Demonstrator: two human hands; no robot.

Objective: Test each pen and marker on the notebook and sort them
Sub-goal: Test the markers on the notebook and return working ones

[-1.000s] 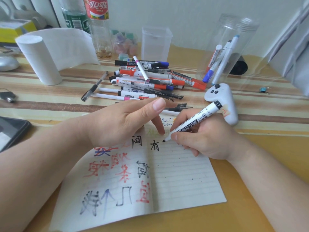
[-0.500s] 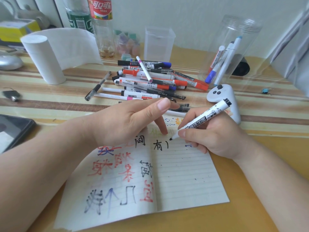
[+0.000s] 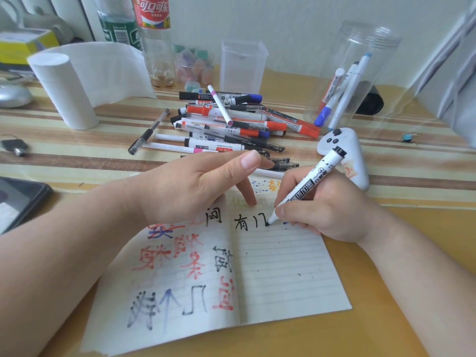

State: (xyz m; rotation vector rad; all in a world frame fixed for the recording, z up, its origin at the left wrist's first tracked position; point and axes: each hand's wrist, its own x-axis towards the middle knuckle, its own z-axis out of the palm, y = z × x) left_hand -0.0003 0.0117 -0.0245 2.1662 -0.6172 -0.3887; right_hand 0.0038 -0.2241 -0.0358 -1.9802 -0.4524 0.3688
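Black marker (image 3: 306, 188) — pinched in the right hand (image 3: 334, 210), tip on the open notebook (image 3: 283, 274) for its test; left hand (image 3: 190, 186) relaxed, one fingertip pressing the page, likely steadying it — pen pile (image 3: 231, 124) behind.

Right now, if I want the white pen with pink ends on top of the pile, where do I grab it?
Pinch the white pen by the middle of its barrel, coming from above with your fingers on its two long sides. It lies on top of the pile, crossing the other markers. Nothing covers it, so a straight lift should disturb little.
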